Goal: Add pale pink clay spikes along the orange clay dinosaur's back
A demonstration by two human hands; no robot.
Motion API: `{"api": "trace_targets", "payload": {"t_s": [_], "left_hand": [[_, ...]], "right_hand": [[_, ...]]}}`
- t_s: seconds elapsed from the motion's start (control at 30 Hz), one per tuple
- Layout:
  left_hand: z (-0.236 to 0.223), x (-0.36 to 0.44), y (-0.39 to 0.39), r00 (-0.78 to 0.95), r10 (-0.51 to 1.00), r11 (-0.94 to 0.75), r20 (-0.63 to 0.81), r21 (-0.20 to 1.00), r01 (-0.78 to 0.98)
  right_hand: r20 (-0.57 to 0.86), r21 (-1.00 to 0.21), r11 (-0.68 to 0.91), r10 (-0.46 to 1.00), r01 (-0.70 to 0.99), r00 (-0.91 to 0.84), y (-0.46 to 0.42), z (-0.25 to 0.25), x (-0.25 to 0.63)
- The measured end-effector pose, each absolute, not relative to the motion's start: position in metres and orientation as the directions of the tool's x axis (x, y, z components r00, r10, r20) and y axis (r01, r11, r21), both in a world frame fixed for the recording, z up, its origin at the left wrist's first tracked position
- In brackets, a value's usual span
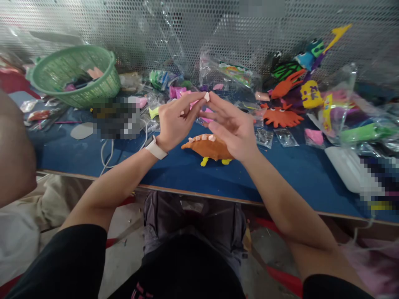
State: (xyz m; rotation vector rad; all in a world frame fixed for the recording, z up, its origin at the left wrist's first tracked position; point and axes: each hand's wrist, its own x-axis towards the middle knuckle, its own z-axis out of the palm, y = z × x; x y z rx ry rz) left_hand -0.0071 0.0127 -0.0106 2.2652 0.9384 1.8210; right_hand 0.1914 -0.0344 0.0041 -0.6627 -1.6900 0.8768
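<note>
My left hand (177,120) is closed, its fingertips pinching a small pale pink piece of modelling clay (207,96). The fingertips of my right hand (235,126) touch that piece from the other side, with the thumb held apart from the fingers. Below both hands an orange-brown clay dinosaur (199,149) stands on the blue table (174,174). It has yellow feet and a row of pale pink plates along its back. My right hand hides one end of it.
A green basket (77,93) stands at the back left. Orange crab-like clay figures (282,116) and a yellow clay piece (311,94) lie at the right among clear bags. A white cable (107,155) loops near my left wrist. Another person's arm (15,153) is at the left edge.
</note>
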Motion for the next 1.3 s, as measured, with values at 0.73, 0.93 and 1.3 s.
{"api": "trace_targets", "payload": {"t_s": [0.73,0.93,1.3], "left_hand": [[-0.003,-0.006,0.004,0.243,0.432,-0.826,0.868,0.273,0.493],[-0.007,-0.002,0.005,0.253,0.428,-0.840,0.867,0.279,0.466],[-0.006,-0.025,0.023,0.334,0.547,-0.765,0.767,0.297,0.571]], "right_hand": [[0.592,-0.805,0.593,0.805,0.030,-0.048,-0.036,-0.001,0.183],[0.613,-0.787,0.613,0.790,0.071,-0.020,-0.037,-0.001,0.183],[0.705,-0.705,0.698,0.709,0.127,0.017,-0.029,-0.003,0.189]]}}
